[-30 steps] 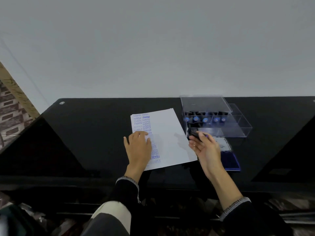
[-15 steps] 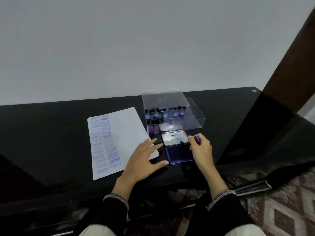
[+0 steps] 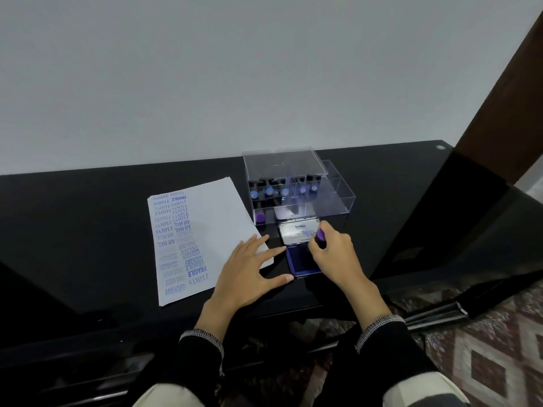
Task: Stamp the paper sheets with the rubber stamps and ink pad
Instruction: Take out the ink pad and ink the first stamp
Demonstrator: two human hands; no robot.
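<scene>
A stack of paper sheets [image 3: 205, 239] lies on the black desk [image 3: 88, 230], at about nine o'clock from the ink pad. Blue stamped words run down the top sheet's left side: SAMPLE, AIR MAIL, AMENDED, FRAGILE and others too blurred to read. The rest of that sheet is blank.

The left hand [image 3: 249, 274] lies flat with its fingers spread and straight, an open grip holding nothing. Its fingertips rest over the near right corner of the paper, and the thumb points toward the ink pad at three o'clock, just beside its near left corner.

At twelve o'clock from the ink pad stands a clear plastic stamp box [image 3: 296, 186], its lid raised. Inside, a row of black-handled rubber stamps with blue round ends [image 3: 283, 191] stands along the back, and one stamp with a purple end [image 3: 260, 216] lies in the front left part.

The ink pad [image 3: 301, 259] sits open on the desk, touching or just in front of the box; I cannot tell which. Its silver lid [image 3: 298, 232], printed Artline, is tipped back at twelve o'clock and the dark blue pad faces up.

The right hand [image 3: 335, 254] hovers over the right half of the pad, fingers curled in a closed grip around a rubber stamp with a purple end [image 3: 320, 235]. Whether the stamp face touches the ink is hidden by the hand.

At four o'clock, past the desk edge, a patterned rug [image 3: 493, 348] covers the floor.
</scene>
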